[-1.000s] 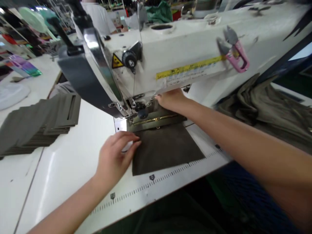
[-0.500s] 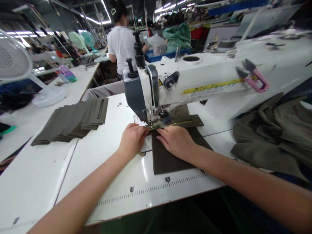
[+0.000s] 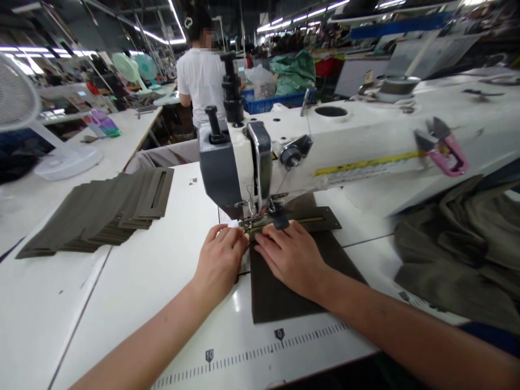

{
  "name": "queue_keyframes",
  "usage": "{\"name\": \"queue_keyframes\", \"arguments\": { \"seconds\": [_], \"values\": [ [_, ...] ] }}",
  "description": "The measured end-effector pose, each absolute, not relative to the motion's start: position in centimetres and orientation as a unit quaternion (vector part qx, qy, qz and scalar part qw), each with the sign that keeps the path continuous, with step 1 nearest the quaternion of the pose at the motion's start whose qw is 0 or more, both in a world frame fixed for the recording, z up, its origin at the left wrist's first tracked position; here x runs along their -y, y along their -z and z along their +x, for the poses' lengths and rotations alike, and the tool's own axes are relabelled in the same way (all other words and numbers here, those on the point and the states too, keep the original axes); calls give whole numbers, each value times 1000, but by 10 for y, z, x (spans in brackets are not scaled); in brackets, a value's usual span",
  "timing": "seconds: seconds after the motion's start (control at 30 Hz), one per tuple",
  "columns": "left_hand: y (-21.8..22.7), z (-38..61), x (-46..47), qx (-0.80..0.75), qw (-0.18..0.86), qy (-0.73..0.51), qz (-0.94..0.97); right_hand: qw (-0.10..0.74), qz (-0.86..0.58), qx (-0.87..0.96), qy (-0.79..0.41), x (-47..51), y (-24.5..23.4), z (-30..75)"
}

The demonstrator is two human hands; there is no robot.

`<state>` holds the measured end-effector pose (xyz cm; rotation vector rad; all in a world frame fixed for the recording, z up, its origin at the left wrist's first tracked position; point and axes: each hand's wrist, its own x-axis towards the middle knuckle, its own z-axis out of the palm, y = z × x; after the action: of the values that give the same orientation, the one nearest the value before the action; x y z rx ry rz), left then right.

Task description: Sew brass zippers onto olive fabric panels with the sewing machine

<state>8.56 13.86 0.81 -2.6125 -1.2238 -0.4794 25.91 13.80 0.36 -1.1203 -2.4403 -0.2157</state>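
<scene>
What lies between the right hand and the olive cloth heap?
From the right hand to the olive cloth heap, the head view shows the dark fabric panel, then white sewing table.

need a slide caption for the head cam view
Left hand and right hand steady an olive fabric panel at a sewing machine, beside a stack of cut panels.

Fluorescent ceiling strips (image 3: 156,35) lit the workshop brightly from above, casting only soft shadows and a small patch of glare on the white tabletop (image 3: 122,281). Wide-angle distortion bowed the frame's edges, stretching the fan (image 3: 14,100) at left, while the far rows fell slightly blurred.
</scene>
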Motion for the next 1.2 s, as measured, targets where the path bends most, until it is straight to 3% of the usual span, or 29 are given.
{"name": "queue_keyframes", "arguments": {
  "seconds": [0.33,0.93,1.2],
  "values": [
    [-7,96,-138,415,191,160,-875,211,-400,892,-3,-148,8,260],
    [-3,93,-149,431,172,187,-866,242,-402,883,8,-160,8,257],
    [1,92,-149,434,173,212,-858,298,-433,850,22,-165,16,256]
  ]
}}
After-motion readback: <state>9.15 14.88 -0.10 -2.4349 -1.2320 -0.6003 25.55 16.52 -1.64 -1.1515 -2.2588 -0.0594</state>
